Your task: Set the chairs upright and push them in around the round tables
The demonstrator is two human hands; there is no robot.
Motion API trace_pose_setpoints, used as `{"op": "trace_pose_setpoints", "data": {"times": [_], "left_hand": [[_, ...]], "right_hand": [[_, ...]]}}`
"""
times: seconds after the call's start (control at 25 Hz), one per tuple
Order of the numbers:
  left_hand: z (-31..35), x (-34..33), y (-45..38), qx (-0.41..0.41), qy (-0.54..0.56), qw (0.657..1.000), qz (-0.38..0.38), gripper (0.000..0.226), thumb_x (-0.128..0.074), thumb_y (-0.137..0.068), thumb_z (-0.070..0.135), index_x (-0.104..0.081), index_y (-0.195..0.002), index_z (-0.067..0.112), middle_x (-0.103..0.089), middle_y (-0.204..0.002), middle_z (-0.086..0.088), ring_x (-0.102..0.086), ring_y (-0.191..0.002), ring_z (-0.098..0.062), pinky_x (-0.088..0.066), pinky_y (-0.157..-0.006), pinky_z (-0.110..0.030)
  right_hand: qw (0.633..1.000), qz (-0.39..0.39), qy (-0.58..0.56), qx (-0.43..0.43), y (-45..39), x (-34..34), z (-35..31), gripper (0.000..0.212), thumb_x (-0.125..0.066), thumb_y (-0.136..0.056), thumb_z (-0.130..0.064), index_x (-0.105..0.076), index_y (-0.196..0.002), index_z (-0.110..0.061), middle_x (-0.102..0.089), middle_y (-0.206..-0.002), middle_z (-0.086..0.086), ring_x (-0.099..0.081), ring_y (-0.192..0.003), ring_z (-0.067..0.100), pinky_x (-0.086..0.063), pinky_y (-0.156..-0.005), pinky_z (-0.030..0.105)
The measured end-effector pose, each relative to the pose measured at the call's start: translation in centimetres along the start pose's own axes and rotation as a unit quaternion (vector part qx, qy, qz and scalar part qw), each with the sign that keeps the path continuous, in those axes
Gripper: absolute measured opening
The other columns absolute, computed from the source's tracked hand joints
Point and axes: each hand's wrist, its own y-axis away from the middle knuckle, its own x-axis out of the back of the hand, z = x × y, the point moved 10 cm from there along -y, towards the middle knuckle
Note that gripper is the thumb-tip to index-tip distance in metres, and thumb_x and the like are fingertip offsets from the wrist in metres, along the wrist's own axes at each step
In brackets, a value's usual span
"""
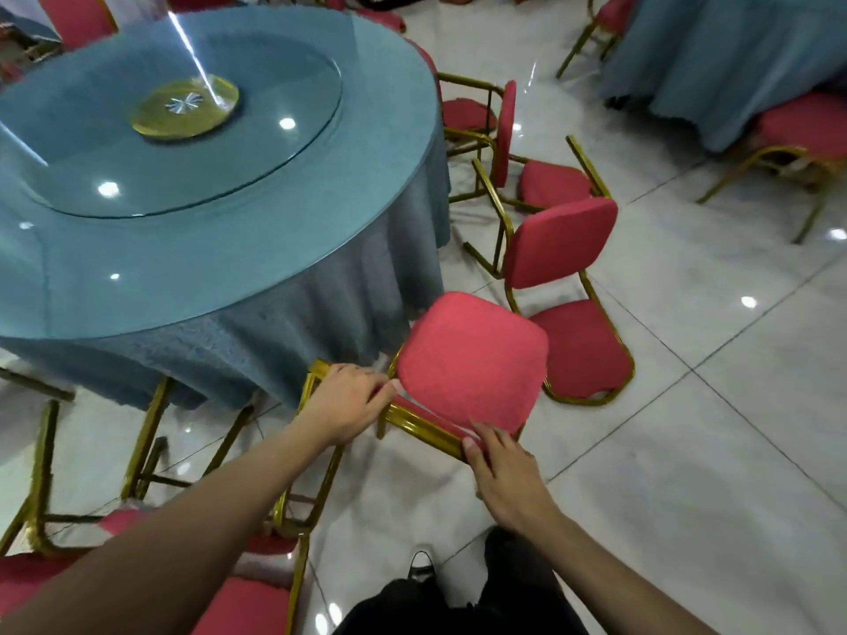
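Desk [238, 268], round under a blue cloth, fills the left. Beside its near edge, the left hand [348, 407] closes its grip on the gold frame of a red chair [472, 359]. The right hand [504, 474] pinches the frame's near rail. The chair sits tilted between both grips, so righting seems underway; next, level it and push it in. Right of it, 2 more chairs [563, 286] lie tipped.

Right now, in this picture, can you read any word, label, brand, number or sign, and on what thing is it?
None can be read.
The red chair in both hands, the blue tablecloth, the glass turntable and the gold disc show no writing.
The clutter at the far left edge is too blurred to tell.
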Motion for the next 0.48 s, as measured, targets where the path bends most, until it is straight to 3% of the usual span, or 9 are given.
{"op": "trace_pose_setpoints", "data": {"times": [0.16,0.32,0.48], "left_hand": [[-4.0,0.8,0.2,0.007,0.039,0.998,0.046,0.063,-0.018,-0.095,0.072,-0.064,-0.111,0.033,-0.059,-0.111,0.009,-0.051,-0.108,-0.012,-0.033,-0.111,-0.042],[-5.8,0.9,0.1,-0.004,0.056,0.997,0.055,0.064,-0.019,-0.094,0.075,-0.063,-0.103,0.029,-0.060,-0.101,0.007,-0.052,-0.104,-0.015,-0.040,-0.100,-0.039],[-4.9,0.8,0.6,-0.008,0.072,0.992,0.105,0.057,-0.020,-0.099,0.067,-0.058,-0.098,0.024,-0.055,-0.094,0.006,-0.047,-0.096,-0.014,-0.041,-0.100,-0.041]], "right_hand": [[0.997,0.052,-0.044,-0.022,1.0,-0.4,-1.0,0.042,-0.025,-0.109,-0.044,-0.045,-0.144,-0.031,-0.056,-0.131,0.000,-0.057,-0.116,0.026,-0.043,-0.099,0.043],[0.995,0.090,-0.024,-0.042,1.3,-0.9,-0.9,0.033,-0.022,-0.109,-0.042,-0.049,-0.123,-0.028,-0.049,-0.110,-0.009,-0.052,-0.105,0.022,-0.037,-0.093,0.041],[0.985,0.153,-0.060,-0.054,1.5,-1.3,-0.2,0.035,-0.022,-0.106,-0.049,-0.050,-0.113,-0.030,-0.045,-0.105,-0.010,-0.044,-0.097,0.016,-0.029,-0.087,0.036]]}}
